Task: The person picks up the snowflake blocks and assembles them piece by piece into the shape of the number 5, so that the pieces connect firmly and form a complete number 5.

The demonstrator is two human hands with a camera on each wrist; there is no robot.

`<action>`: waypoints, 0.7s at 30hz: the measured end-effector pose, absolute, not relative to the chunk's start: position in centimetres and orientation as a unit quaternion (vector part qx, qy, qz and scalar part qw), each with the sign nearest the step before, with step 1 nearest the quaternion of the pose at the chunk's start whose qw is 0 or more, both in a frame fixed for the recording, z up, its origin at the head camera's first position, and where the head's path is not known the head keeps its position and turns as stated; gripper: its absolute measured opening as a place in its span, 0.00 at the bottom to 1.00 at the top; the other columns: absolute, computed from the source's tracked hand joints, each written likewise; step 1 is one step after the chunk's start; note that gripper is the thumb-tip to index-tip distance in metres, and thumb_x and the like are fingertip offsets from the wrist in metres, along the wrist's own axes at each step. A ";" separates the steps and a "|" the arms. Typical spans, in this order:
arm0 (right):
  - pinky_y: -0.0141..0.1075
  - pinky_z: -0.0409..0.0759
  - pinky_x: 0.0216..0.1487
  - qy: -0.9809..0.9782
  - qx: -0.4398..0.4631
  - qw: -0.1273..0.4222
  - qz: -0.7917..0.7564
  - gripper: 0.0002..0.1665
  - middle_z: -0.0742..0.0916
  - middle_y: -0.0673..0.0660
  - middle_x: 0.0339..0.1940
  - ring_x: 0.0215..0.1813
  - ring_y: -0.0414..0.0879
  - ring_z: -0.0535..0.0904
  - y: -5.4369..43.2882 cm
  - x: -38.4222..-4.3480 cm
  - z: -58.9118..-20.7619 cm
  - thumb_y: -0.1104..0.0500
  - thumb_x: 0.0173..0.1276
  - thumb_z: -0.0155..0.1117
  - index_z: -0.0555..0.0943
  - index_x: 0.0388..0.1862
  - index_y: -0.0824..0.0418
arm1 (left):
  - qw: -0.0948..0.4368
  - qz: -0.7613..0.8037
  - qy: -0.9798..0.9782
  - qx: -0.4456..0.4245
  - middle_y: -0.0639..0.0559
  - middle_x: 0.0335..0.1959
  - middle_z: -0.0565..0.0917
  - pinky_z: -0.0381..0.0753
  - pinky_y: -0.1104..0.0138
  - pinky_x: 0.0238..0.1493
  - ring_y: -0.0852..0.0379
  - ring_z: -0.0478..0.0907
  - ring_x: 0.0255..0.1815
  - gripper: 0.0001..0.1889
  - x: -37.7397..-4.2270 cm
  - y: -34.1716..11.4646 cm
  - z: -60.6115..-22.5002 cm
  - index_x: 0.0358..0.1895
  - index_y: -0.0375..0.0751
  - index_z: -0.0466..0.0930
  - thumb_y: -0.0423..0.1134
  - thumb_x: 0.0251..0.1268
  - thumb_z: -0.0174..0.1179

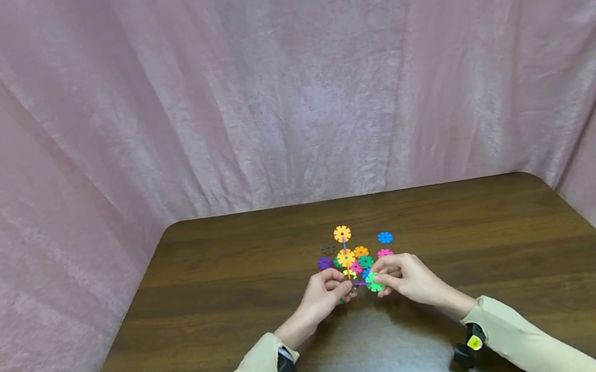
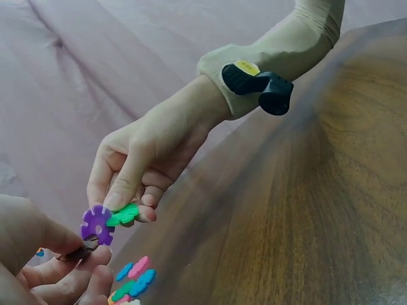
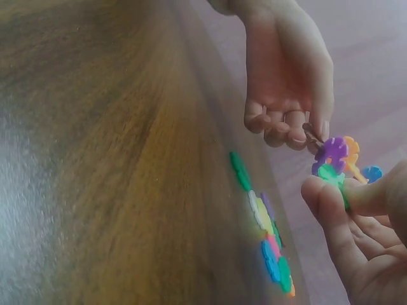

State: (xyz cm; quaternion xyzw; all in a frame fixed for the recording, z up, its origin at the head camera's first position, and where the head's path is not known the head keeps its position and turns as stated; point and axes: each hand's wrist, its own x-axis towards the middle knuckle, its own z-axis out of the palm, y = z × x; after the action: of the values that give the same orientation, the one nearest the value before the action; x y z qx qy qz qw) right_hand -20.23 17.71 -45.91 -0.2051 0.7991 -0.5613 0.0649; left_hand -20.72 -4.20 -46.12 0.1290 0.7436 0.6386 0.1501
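Note:
My left hand (image 1: 324, 299) pinches a brown notched plastic disc (image 2: 77, 253) between thumb and fingers. A purple notched disc (image 2: 96, 222) is slotted to it. On the purple disc's other side sits a light green disc (image 1: 374, 282), which my right hand (image 1: 409, 280) pinches. Above the hands, in the head view, a line of discs stands up: an orange one edge-on, a yellow disc (image 1: 346, 257), a blue one edge-on and a top yellow disc (image 1: 343, 234). An orange disc (image 3: 351, 147) shows behind the purple one in the right wrist view. Fingers hide part of the joints.
Several loose discs lie on the brown wooden table (image 1: 218, 270) beyond the hands, among them a blue disc (image 1: 385, 237), a purple disc (image 1: 324, 263) and an orange disc (image 1: 361, 251). A green disc (image 3: 240, 170) lies nearer the left hand. A pink curtain (image 1: 282, 84) hangs behind.

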 end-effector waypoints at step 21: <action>0.41 0.86 0.38 0.759 -0.193 0.091 -0.615 0.14 0.86 0.69 0.36 0.31 0.43 0.87 17.4 -20.9 -45.7 0.65 0.70 0.59 0.75 0.46 0.77 | 0.210 0.657 0.714 0.121 0.42 0.35 0.88 0.83 0.65 0.41 0.65 0.81 0.29 0.16 -20.6 -3.1 -46.3 0.48 0.27 0.78 0.36 0.62 0.64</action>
State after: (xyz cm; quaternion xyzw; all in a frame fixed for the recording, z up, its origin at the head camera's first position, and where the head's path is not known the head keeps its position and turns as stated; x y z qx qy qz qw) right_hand -20.88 17.37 -45.69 -0.1930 0.7590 -0.6152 0.0909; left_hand -20.56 -3.13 -46.30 0.1209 0.7140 0.6568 0.2101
